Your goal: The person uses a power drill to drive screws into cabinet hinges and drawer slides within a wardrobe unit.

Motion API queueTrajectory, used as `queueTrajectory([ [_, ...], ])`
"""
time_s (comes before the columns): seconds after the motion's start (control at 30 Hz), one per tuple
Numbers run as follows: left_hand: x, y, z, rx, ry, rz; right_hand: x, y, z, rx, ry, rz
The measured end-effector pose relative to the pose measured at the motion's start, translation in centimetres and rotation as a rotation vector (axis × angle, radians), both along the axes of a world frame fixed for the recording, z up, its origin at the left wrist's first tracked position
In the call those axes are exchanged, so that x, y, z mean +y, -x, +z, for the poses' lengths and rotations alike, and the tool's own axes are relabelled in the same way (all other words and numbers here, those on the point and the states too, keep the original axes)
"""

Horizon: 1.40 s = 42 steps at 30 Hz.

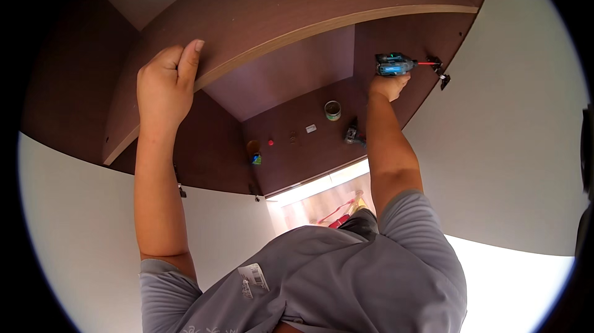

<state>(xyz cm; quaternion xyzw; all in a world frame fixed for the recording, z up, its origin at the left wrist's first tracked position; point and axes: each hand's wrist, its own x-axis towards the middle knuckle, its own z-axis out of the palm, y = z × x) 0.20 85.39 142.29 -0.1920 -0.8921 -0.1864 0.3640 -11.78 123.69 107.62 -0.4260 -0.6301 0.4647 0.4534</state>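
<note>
My right hand (391, 85) is wrapped round the grip of a blue and black cordless drill driver (391, 64). Its red bit points right and reaches a dark metal hinge (435, 64) on the cabinet's right side wall; whether the tip sits in a screw is too small to tell. My left hand (168, 79) grips the front edge of a brown wooden shelf (291, 21), thumb on top and fingers curled out of sight beneath it.
Pale doors (520, 123) stand swung out on both sides. On the cabinet's bottom board lie an open round tin (333, 110), a second power tool (354, 136), a small white box (311, 128), a red cap (270, 142) and a roll of brown tape (253, 146).
</note>
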Motion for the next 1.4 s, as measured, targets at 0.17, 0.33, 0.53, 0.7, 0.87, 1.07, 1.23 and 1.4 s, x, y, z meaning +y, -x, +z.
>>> queueTrajectory([
  [0.17, -0.2, 0.0, 0.1, -0.001, -0.013, -0.01, 2.1, -0.3, -3.6, 0.563, 0.148, 0.259],
  [0.33, -0.6, 0.0, 0.1, 0.014, -0.002, -0.005, -0.7, -5.7, 4.0, 0.119, -0.086, 0.163],
  [0.53, 0.0, -0.1, 0.1, 0.0, -0.009, 0.019, 0.8, -8.7, 3.2, -0.001, -0.187, 0.246],
  [0.7, 0.2, 0.1, 0.0, 0.038, 0.036, 0.012, 6.6, -13.0, -2.3, 0.016, -0.281, 0.44],
  [0.87, 0.3, -0.1, -0.1, 0.039, 0.059, 0.059, 8.6, -14.9, -2.8, 0.027, -0.385, 0.486],
  [1.07, 0.3, 0.0, -0.2, 0.033, 0.056, 0.074, 7.2, -15.5, -0.5, -0.035, -0.375, 0.464],
  [1.23, 0.1, 0.3, -0.3, 0.057, 0.067, 0.036, 7.5, -15.4, -1.0, -0.031, -0.353, 0.473],
  [1.4, 0.1, 0.2, -0.3, 0.043, 0.057, 0.059, 7.2, -15.1, -0.5, -0.025, -0.366, 0.502],
])
